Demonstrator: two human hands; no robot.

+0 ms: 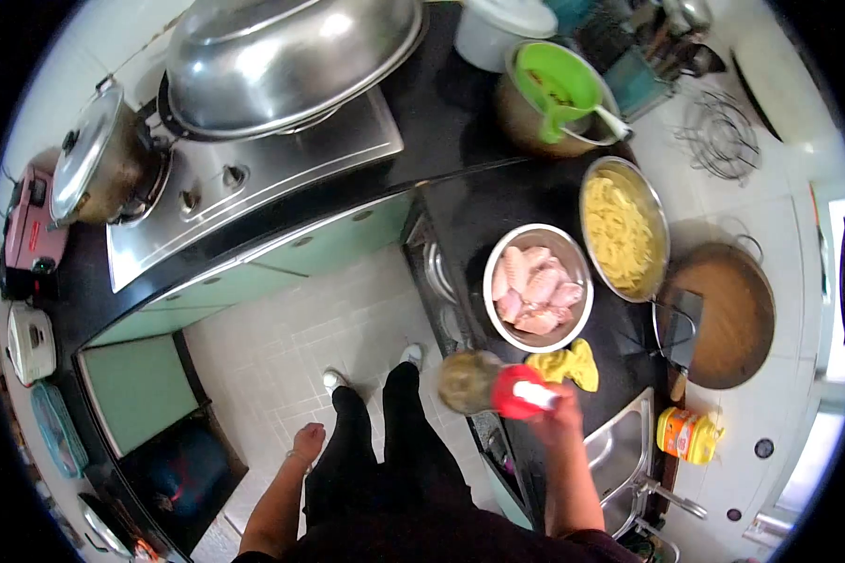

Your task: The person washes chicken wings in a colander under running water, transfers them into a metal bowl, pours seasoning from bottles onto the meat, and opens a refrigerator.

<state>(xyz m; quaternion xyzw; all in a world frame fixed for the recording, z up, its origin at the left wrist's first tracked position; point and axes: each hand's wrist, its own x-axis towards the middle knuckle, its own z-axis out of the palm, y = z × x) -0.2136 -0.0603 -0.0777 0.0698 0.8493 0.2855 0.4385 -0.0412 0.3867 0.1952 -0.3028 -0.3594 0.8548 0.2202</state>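
My right hand [561, 418] is closed on a jar with a red lid [521, 392] and a see-through body [468, 383]. The jar is tipped on its side, its body pointing left past the counter edge, and slightly blurred; I cannot make out its contents. Just beyond it stands a steel bowl [490, 298] of raw chicken wings [538, 286]. A crumpled yellow cloth [573, 364] lies between bowl and hand. My left hand [308, 441], with a bracelet at the wrist, hangs above the floor, fingers curled, holding nothing visible.
Behind the wings is a bowl of yellow strips [620, 230]. A green strainer [561, 84] rests in a pot [526, 127]. To the right are a cleaver [683, 328], a round board [728, 310], a sink [620, 455] and a yellow container [685, 434]. A stove [253, 178] bears covered pans.
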